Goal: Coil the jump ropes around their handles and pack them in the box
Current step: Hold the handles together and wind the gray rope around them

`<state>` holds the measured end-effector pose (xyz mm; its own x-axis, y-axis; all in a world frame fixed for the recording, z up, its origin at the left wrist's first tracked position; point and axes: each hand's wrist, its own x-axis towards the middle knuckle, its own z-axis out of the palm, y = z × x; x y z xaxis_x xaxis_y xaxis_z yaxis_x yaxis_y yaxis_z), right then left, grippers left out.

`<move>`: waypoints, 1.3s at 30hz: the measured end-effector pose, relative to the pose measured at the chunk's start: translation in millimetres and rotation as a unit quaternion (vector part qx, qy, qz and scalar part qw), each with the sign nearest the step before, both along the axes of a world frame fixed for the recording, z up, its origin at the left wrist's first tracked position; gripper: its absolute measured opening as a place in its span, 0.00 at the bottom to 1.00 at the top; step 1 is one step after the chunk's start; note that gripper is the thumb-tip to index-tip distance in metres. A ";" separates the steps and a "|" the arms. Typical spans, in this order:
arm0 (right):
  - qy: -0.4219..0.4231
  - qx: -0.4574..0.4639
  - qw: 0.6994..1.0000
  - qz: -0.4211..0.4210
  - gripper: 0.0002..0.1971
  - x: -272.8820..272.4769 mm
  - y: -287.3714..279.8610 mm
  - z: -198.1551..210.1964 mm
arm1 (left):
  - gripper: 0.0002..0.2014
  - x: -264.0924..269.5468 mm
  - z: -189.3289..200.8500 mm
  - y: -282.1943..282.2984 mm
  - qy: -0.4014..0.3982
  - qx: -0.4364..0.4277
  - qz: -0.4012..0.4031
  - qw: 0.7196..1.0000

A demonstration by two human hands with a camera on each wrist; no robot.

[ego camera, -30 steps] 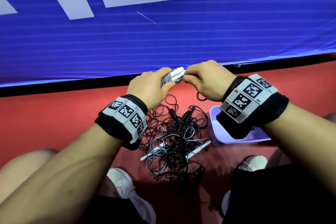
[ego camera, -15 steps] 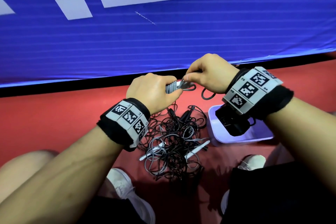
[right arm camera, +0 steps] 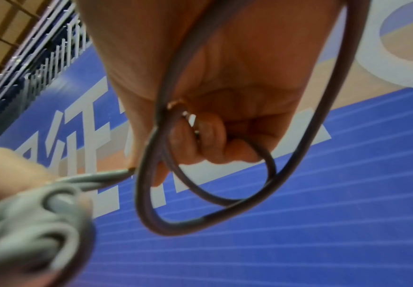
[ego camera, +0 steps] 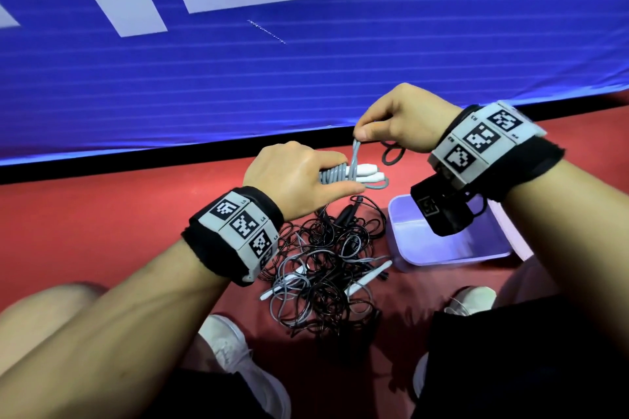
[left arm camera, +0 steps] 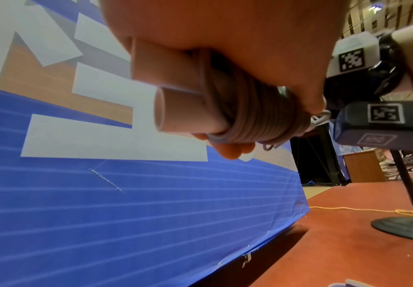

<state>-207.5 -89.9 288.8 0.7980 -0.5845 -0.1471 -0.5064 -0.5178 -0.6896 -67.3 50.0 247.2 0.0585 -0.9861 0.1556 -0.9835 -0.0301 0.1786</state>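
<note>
Grey rope [ego camera: 335, 176], coiled tight round the paired white handles [ego camera: 366, 173], sits clamped in the left hand [ego camera: 296, 180] above the red floor. Right hand [ego camera: 400, 124] pinches the free end of the cord and lifts it just above the bundle. That cord looks light, springy and smooth, likely to unwind if let go, so the grip belongs on the wraps themselves. Tangled ropes [ego camera: 326, 265] lie on the floor below, with the lavender box [ego camera: 452, 257] just beside them, still waiting.
</note>
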 end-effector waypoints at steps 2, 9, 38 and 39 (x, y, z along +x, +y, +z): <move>-0.014 0.049 0.999 0.007 0.05 -2.7 -3.3 -2.7 | 0.28 -1.2 2.3 2.6 0.036 -0.027 -0.013 0.999; -0.023 0.145 0.989 -0.001 0.17 3.1 1.1 -26.2 | 0.25 -4.4 2.8 8.8 0.090 -0.103 -0.023 0.990; -0.177 0.005 0.978 -0.108 0.17 24.7 35.2 -49.4 | 0.10 8.3 19.2 -2.0 0.560 -0.061 0.078 0.822; -0.176 -0.022 0.977 -0.116 0.18 24.0 34.2 -49.2 | 0.10 8.3 19.5 -2.1 0.560 -0.068 0.082 0.821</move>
<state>-183.5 -55.8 239.6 0.6403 -0.7547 0.1427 -0.3483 -0.4509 -0.8218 -58.9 47.9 266.7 0.3711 -0.9284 0.0208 -0.1837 -0.0515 0.9816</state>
